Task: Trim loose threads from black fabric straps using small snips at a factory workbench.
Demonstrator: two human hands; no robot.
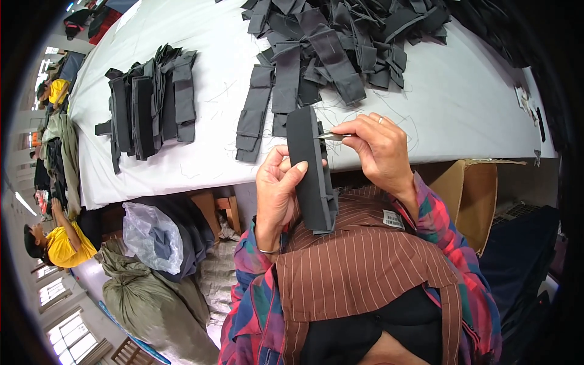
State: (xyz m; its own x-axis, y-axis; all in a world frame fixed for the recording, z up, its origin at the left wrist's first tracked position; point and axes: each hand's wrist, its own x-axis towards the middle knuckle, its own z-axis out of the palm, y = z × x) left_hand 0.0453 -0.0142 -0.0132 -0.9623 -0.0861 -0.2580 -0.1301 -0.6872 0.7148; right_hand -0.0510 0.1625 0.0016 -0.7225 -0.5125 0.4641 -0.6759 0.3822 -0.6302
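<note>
My left hand is closed round a dark grey folded fabric strip, thumb on its face. The strip stands upright in front of my apron, near the table edge. In my right hand is a small pair of metal thread snips, pinched between thumb and fingers. Their tip touches or nearly touches the strip's right edge, close to its upper end; the exact contact is too small to tell. Behind the strip lies a large loose pile of similar dark fabric pieces.
A neater stack of dark strips lies on the white-covered table at left. Loose thread ends are scattered about. Below the table are a cardboard box, a clear plastic bag and an olive sack. People in yellow work at far left.
</note>
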